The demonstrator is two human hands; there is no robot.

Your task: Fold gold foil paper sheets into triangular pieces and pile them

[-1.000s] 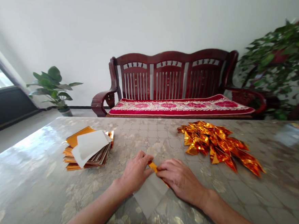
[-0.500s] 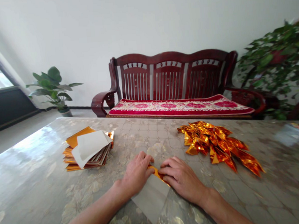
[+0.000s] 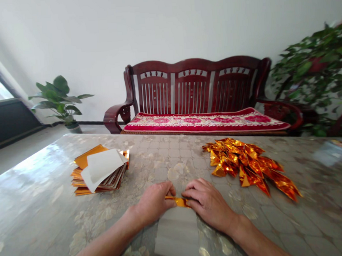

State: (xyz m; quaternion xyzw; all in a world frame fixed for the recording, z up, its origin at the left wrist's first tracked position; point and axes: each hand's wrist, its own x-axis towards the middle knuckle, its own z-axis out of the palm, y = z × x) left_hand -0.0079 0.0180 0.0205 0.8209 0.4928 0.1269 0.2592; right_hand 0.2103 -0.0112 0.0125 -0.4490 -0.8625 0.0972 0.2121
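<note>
A sheet of foil paper [image 3: 177, 233] lies on the table between my hands, its pale side up. Its far edge is turned over and shows a narrow gold strip. My left hand [image 3: 155, 199] pinches the left end of that strip between thumb and fingers. At the right end, my right hand [image 3: 207, 201] is closed on the same strip with bent fingers. Some of the fold is hidden under the fingertips. To the left sits a stack of foil paper sheets [image 3: 102, 170], gold and pale. Several folded gold foil pieces [image 3: 246, 163] are heaped to the right.
A patterned, glossy covering lies over the table [image 3: 48, 214]. Clear plastic packaging [image 3: 336, 151] is at the far right. Beyond the table stand a dark red wooden bench [image 3: 197, 87] with a red floral cover, a potted plant [image 3: 60, 100] and leafy greenery [image 3: 313, 63].
The paper has turned, so its gold folded edge now runs nearly straight across instead of slanting. My left hand has moved slightly nearer to me; the right hand has barely moved.
</note>
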